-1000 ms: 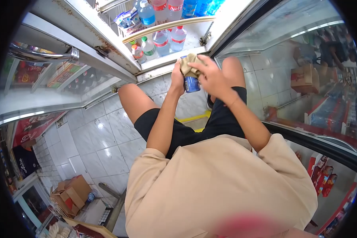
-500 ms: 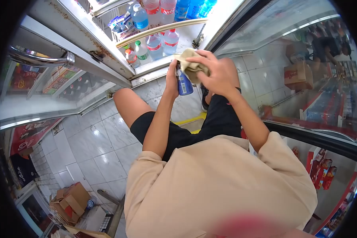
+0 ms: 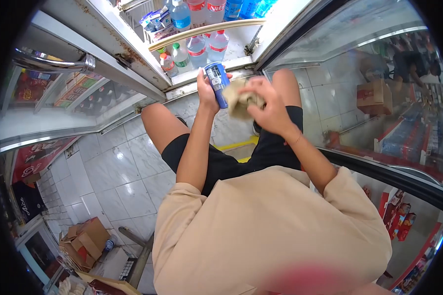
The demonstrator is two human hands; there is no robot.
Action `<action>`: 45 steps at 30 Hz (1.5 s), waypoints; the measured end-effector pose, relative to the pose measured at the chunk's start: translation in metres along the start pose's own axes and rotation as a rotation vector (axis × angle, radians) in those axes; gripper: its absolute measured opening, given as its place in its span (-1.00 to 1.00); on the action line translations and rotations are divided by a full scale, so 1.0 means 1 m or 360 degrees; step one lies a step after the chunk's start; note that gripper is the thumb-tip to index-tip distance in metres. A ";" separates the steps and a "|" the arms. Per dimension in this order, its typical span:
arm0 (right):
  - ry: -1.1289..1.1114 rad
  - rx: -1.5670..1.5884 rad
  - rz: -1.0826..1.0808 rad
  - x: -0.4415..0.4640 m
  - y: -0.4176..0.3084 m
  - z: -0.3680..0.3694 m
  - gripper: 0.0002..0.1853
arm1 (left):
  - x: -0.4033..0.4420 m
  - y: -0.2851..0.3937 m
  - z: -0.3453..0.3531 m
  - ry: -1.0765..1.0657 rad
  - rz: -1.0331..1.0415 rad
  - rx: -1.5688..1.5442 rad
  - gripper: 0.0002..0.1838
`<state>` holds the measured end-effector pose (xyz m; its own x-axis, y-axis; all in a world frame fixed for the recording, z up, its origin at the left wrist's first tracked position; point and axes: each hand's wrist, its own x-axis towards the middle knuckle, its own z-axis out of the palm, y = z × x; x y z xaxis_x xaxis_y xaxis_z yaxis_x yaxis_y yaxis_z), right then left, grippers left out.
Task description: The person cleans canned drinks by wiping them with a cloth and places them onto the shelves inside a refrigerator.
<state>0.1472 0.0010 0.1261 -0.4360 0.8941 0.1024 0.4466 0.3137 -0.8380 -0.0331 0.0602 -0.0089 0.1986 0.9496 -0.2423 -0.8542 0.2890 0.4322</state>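
My left hand (image 3: 207,92) is wrapped round a blue can (image 3: 216,81), which tilts in front of the open fridge. My right hand (image 3: 269,104) grips a crumpled beige cloth (image 3: 239,100), slightly blurred by motion. The cloth is at the lower right side of the can; I cannot tell whether they touch. Just beyond the can, several plastic bottles (image 3: 197,50) with red and green caps stand on the lowest fridge shelf.
Glass fridge doors (image 3: 349,93) stand open to the right and a metal-handled door (image 3: 54,61) is at left. Something yellow (image 3: 238,144) lies between my legs. A cardboard box (image 3: 86,241) sits at lower left on the tiled floor (image 3: 120,172).
The cloth has come off the can's top and moved down and to the right with my right hand. The can has turned and tilted, showing more of its printed side.
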 end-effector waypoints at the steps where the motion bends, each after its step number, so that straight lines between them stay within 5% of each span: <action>1: 0.0207 -0.0024 -0.0100 0.013 -0.003 -0.001 -0.61 | -0.001 -0.003 0.007 0.0130 0.0006 0.0027 -0.33; 3: 0.0416 -0.0044 -0.0207 0.033 0.003 0.002 -0.59 | -0.011 -0.004 0.037 0.0206 0.0022 -0.0014 -0.35; 10: 0.0110 -0.0407 -0.0401 0.006 0.016 0.016 -0.69 | -0.003 -0.007 0.007 -0.0019 0.0142 0.0139 -0.38; 12: -0.0333 -0.0024 0.0123 -0.012 0.008 0.001 -0.71 | -0.003 -0.004 0.015 0.0218 0.0177 0.0023 -0.53; 13: -0.0335 -0.0024 0.0115 -0.011 0.011 -0.004 -0.71 | -0.002 -0.002 0.013 0.0272 0.0156 0.0243 -0.54; 18: 0.0397 0.0088 -0.0126 0.023 0.005 -0.012 -0.65 | -0.004 -0.006 0.021 0.0253 -0.0088 0.0287 -0.55; 22: 0.0330 -0.0351 -0.0471 0.043 0.033 0.023 -0.65 | -0.003 -0.025 0.025 0.0318 0.0023 0.0154 -0.56; 28: -0.0030 -0.0185 -0.0178 -0.019 0.025 0.022 -0.70 | 0.004 0.001 -0.012 -0.0165 -0.0193 -0.0009 -0.41; 30: -0.0160 0.0143 0.0149 -0.032 0.038 0.012 -0.70 | 0.001 -0.004 -0.002 0.0191 -0.0059 0.0096 -0.37; 35: 0.0389 0.0285 0.0055 0.016 0.039 0.001 -0.68 | -0.002 -0.006 0.006 0.0066 -0.0109 0.0413 -0.44; 40: 0.0171 -0.0080 -0.0223 0.024 0.033 0.032 -0.68 | -0.015 -0.010 0.013 -0.0048 -0.0201 -0.0181 -0.45; 45: -0.0093 0.0268 0.0213 -0.023 0.033 0.017 -0.75 | -0.012 -0.006 0.012 0.0264 -0.0119 0.0113 -0.43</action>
<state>0.1586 -0.0147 0.0867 -0.4283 0.9026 -0.0428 0.3689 0.1314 -0.9201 -0.0251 0.0485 0.0016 0.1734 0.8940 -0.4131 -0.8030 0.3712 0.4663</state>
